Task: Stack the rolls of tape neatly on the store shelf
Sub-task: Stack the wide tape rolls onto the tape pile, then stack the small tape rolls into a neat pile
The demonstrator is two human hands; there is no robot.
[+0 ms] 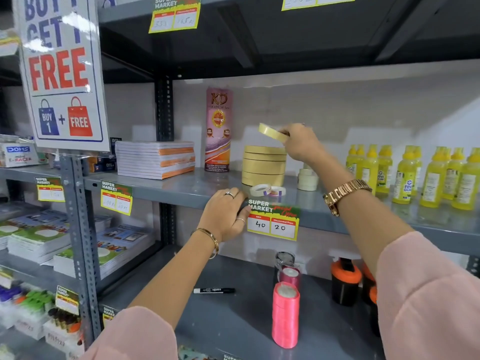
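1 thin, tilted, pale-yellow tape roll (271, 132)

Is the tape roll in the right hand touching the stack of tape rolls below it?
Apart. In the head view the tilted tape roll held by the right hand sits above the stack, with pale wall visible between them.

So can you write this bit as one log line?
right hand: holds tape roll tilted above tape stack | left hand: rests on shelf edge
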